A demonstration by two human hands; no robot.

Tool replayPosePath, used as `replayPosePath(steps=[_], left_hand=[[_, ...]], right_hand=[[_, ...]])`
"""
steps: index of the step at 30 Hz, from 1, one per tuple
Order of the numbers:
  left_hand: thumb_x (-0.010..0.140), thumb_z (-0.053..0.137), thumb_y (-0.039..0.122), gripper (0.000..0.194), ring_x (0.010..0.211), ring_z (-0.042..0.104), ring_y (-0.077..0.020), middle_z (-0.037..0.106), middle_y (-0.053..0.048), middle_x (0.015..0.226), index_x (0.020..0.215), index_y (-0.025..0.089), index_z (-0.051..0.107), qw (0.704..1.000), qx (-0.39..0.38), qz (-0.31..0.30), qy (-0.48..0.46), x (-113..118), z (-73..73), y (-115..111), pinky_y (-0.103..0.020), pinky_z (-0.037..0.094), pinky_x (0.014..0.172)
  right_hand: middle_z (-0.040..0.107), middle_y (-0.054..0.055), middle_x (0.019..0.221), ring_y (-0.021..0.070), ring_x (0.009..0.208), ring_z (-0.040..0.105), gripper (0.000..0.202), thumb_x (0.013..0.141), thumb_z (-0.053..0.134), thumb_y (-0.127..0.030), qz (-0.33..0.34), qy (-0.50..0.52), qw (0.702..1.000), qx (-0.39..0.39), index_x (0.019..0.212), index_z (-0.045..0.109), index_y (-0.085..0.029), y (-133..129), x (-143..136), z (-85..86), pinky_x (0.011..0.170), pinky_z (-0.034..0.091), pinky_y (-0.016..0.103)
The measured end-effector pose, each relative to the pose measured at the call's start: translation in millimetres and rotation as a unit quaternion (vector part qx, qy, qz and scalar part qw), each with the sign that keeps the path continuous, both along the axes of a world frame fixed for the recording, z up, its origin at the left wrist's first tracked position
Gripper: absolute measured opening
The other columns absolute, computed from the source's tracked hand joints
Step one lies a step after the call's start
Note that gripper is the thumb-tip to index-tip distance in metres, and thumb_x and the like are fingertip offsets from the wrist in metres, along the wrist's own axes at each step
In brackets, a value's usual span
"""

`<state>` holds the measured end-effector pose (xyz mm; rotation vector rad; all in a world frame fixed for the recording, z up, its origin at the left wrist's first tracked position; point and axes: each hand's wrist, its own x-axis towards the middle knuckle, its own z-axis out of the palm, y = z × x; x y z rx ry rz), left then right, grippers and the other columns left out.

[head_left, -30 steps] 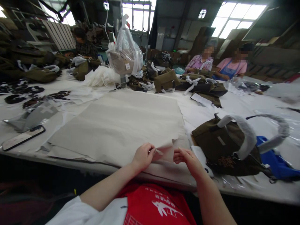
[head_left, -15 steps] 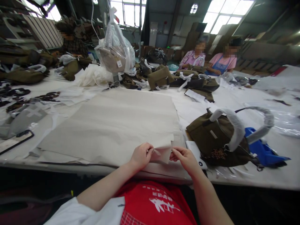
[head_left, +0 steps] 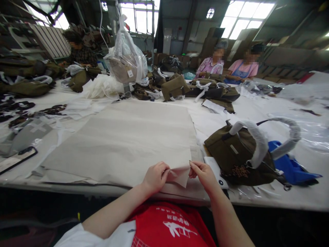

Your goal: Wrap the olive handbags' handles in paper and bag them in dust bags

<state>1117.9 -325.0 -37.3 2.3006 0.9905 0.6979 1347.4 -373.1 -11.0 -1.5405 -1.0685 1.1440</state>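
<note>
Left hand and right hand pinch a pale sheet at near right; the red apron bears white lettering (too blurred).

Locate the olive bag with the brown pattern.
In the head view, the olive bag sits on the table, right of centre, between the right hand and the blue object.

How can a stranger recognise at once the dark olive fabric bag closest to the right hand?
On the white table, look right of the person's right hand. Partly in front of a blue plastic object is a dark olive fabric bag with two arched handles in whitish wrapping. A brown snowflake-like pattern sets it apart from the olive fabric bags farther back.
</note>
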Motion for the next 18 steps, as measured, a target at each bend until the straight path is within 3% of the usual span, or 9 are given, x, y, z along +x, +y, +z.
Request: replayPosePath(steps=[18], left_hand=[[0.087,0.051,0.018,0.012,0.076,0.06,-0.0162,0.066,-0.003,0.082,0.083,0.02,0.062,0.999,-0.002,0.017,-0.028,1.8,3.6,-2.7,-0.026,0.046,0.073]], right_hand=[[0.06,0.001,0.049,0.0135,0.045,0.055,0.045,0.07,0.066,-0.062,-0.008,0.018,1.0,-0.007,0.068,0.065,-0.018,-4.3,-1.1,-2.3,0.047,0.047,0.025]])
